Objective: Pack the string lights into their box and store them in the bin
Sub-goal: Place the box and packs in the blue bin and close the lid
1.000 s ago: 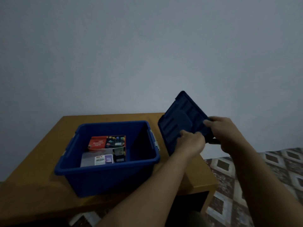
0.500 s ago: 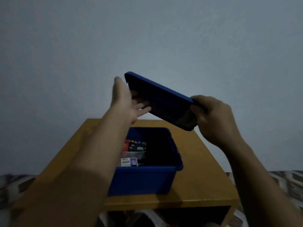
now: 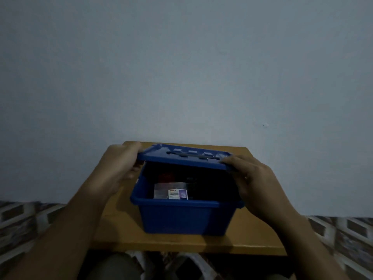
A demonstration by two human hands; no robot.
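Two hands are gripping a blue lid [image 3: 181, 156] over the matching blue bin [image 3: 185, 219], one at each end. The left hand [image 3: 119, 168] is wrapping around the lid's left edge, and the right hand [image 3: 256, 182] is doing the same on the right edge, with its thumb lying along the top. Both are clamping onto that lid, well apart from each other with the whole lid between them.

The lid is sitting tilted. Its near edge is hanging clearly above the bin's near rim, leaving a wide gap you can look in through, while the far edge is dipping lower. Whether that far edge is touching the back rim, I honestly can't tell, since the lid itself is hiding it.

Inside, it's looking pretty dark. The string lights box [image 3: 166, 177] is showing as a dim reddish shape toward the back of the bin's bottom, mostly sitting in the lid's shadow. Just in front of it a clear packet [image 3: 167, 187] is lying flat, with a white and purple label [image 3: 178, 194] facing up at its near end. The printing is coming out too small to read.

The bin is standing roughly in the middle of a wooden surface [image 3: 252, 239], and that surface is backing up against a plain pale wall [image 3: 181, 77]. Patterned floor [image 3: 20, 219] tiles are peeking out on either side, all blurry.
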